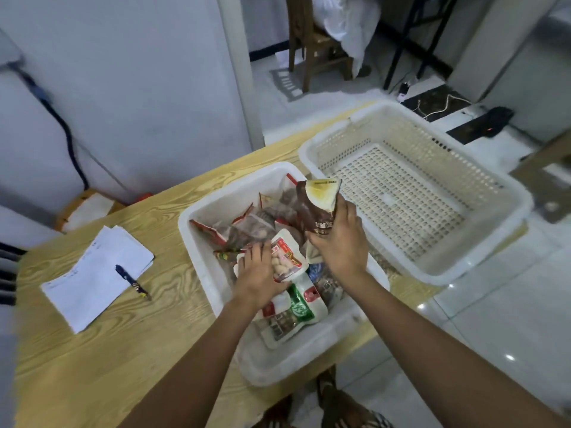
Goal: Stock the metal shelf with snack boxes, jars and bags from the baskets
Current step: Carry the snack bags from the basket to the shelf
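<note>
Brown-and-yellow snack bag (315, 208) clutched by right hand (340, 242); left hand (258, 273) grips red-and-white packet (285, 257).

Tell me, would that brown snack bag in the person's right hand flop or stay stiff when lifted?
Probably floppy: the brown snack bag bends and creases where the right hand grips it. Likely light, since one hand holds it upright. Its glossy film may be slippery.

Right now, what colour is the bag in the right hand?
The bag is brown with a yellow top; head view.
</note>
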